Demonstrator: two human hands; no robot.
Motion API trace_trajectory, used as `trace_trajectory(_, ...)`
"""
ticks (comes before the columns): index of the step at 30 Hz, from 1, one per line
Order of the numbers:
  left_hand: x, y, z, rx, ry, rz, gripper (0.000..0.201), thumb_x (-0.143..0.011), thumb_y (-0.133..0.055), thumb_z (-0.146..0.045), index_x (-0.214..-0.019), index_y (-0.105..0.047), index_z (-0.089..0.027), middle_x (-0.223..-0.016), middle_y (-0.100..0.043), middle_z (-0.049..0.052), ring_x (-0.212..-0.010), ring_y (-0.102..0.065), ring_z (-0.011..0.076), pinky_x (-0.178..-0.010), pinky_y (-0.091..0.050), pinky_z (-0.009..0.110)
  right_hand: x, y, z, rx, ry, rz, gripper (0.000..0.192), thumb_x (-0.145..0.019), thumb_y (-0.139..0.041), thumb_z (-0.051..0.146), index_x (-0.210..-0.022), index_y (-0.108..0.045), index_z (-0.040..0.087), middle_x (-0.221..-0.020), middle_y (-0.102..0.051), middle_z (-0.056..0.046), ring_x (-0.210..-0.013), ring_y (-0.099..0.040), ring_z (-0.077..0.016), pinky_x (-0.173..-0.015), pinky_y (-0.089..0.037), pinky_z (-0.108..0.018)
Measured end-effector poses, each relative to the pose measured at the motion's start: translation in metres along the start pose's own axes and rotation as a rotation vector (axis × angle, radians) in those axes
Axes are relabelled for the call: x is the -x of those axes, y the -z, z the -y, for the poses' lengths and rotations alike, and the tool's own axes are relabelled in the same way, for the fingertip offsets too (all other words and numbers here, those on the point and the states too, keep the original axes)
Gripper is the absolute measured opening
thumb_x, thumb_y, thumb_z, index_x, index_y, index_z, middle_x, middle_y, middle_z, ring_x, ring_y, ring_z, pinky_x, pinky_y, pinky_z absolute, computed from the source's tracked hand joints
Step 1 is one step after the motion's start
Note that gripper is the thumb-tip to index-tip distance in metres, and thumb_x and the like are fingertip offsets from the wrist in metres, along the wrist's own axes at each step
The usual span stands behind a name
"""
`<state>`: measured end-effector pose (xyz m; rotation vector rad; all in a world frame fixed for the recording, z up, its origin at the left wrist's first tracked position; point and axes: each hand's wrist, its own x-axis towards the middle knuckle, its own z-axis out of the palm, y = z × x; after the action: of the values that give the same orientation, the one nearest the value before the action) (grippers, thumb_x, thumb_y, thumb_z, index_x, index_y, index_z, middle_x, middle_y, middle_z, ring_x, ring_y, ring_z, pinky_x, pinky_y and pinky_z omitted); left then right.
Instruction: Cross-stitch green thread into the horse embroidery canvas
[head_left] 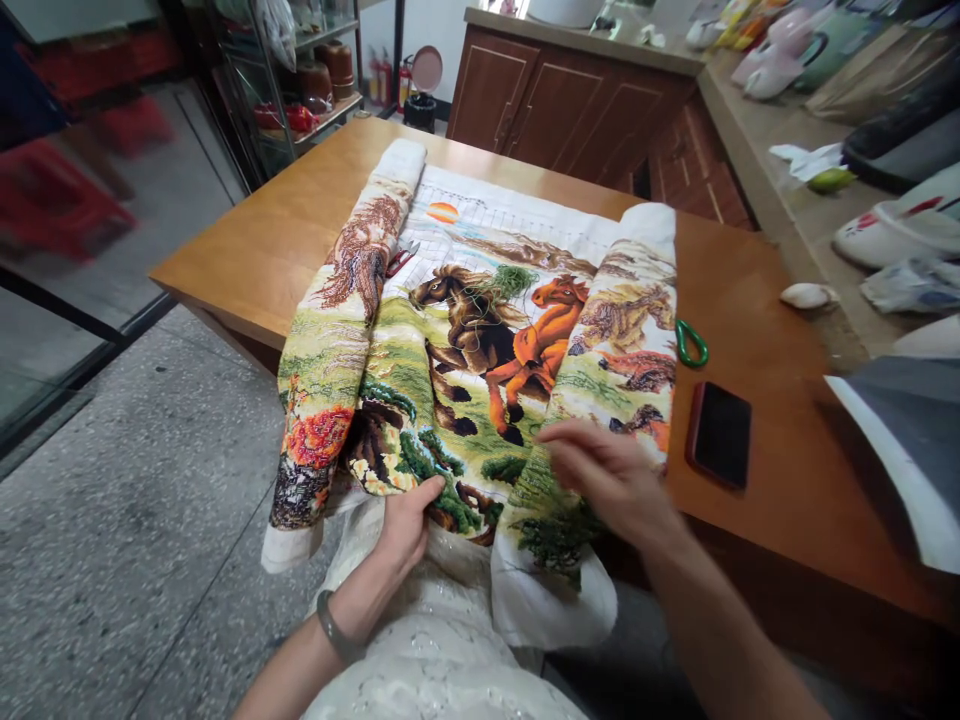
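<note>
A large cross-stitch cloth (480,400) with galloping horses lies over the table edge and my lap, both sides rolled up. My left hand (409,520) grips its lower edge, thumb on top and fingers hidden underneath. Over the right roll (622,330) hovers my right hand (600,470), slightly blurred, with fingertips pinched together; whatever they hold is too small to make out. A tangle of green thread (514,280) rests on the stitched horses. Red-handled snips (403,258) lie against the left roll (330,350). A green handle loop (691,343) sticks out beside the right roll.
The wooden table (247,250) carries a dark phone (720,435) at right. A counter (757,150) with bags, a pink jug and bowls runs along the right. Behind stand brown cabinets (562,100) and a metal shelf rack (300,70). Speckled floor (150,480) shows at left.
</note>
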<state>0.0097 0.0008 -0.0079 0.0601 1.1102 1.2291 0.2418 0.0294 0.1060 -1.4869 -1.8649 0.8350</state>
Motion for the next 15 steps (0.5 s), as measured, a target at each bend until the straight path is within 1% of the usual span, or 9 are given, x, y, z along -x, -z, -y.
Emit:
trace_trajectory(2,0.001,-0.001,0.0,-0.008,-0.005,0.007,0.052,-0.045,-0.105,-0.025,-0.092,-0.081,-0.024,-0.089,-0.087,0.005,-0.12,-0.081,0.0383,-0.121,-0.055,0.05,-0.005,-0.037,0.003,-0.041,0.06,0.146,0.031,-0.111,-0.06,0.034,-0.095,-0.084,0.023,-0.077,-0.078,-0.005,-0.064,-0.069,-0.0193,-0.063,-0.052,-0.029)
trace_trajectory(3,0.002,-0.001,-0.001,-0.005,-0.013,0.016,0.052,-0.046,-0.104,-0.025,-0.093,-0.081,-0.023,-0.09,-0.087,0.005,-0.12,-0.081,0.038,-0.121,-0.055,0.05,-0.008,-0.051,0.003,-0.038,0.086,0.205,0.029,-0.11,-0.061,0.029,-0.094,-0.084,0.023,-0.081,-0.08,-0.005,-0.069,-0.072,-0.0196,-0.067,-0.054,-0.029)
trace_trajectory(5,0.003,-0.003,-0.002,0.009,-0.036,0.034,0.055,-0.048,-0.103,-0.024,-0.099,-0.082,-0.023,-0.098,-0.089,0.007,-0.122,-0.081,0.0369,-0.12,-0.056,0.049,-0.013,-0.069,0.003,0.016,0.124,0.268,0.027,-0.107,-0.061,0.02,-0.091,-0.083,0.022,-0.083,-0.082,-0.005,-0.074,-0.074,-0.0195,-0.073,-0.053,-0.028)
trace_trajectory(7,0.004,-0.004,-0.003,0.015,-0.041,0.042,0.056,-0.049,-0.103,-0.024,-0.101,-0.082,-0.024,-0.104,-0.089,0.007,-0.123,-0.08,0.0363,-0.119,-0.056,0.048,-0.015,-0.076,0.0,0.08,0.143,0.278,0.027,-0.105,-0.061,0.015,-0.089,-0.082,0.022,-0.081,-0.081,-0.004,-0.073,-0.072,-0.0187,-0.073,-0.052,-0.027)
trace_trajectory(8,0.004,-0.004,-0.002,0.012,-0.034,0.041,0.055,-0.049,-0.103,-0.024,-0.099,-0.081,-0.024,-0.103,-0.089,0.007,-0.124,-0.08,0.0365,-0.119,-0.056,0.048,-0.015,-0.077,-0.001,0.1,0.152,0.277,0.027,-0.104,-0.061,0.013,-0.089,-0.082,0.021,-0.081,-0.08,-0.004,-0.072,-0.072,-0.0184,-0.073,-0.051,-0.027)
trace_trajectory(12,0.003,-0.002,-0.001,-0.008,0.008,0.034,0.048,-0.048,-0.104,-0.027,-0.088,-0.078,-0.025,-0.09,-0.087,0.006,-0.126,-0.08,0.0383,-0.119,-0.056,0.049,-0.015,-0.076,-0.006,0.131,0.177,0.281,0.027,-0.102,-0.061,0.007,-0.092,-0.082,0.021,-0.081,-0.081,-0.003,-0.072,-0.072,-0.018,-0.072,-0.049,-0.026)
trace_trajectory(15,0.003,-0.001,-0.001,0.002,-0.011,0.038,0.046,-0.047,-0.105,-0.026,-0.086,-0.079,-0.025,-0.088,-0.087,0.005,-0.125,-0.08,0.0384,-0.12,-0.056,0.049,-0.016,-0.077,-0.007,0.144,0.18,0.302,0.028,-0.101,-0.061,0.005,-0.093,-0.083,0.021,-0.082,-0.081,-0.003,-0.073,-0.073,-0.0178,-0.072,-0.048,-0.025)
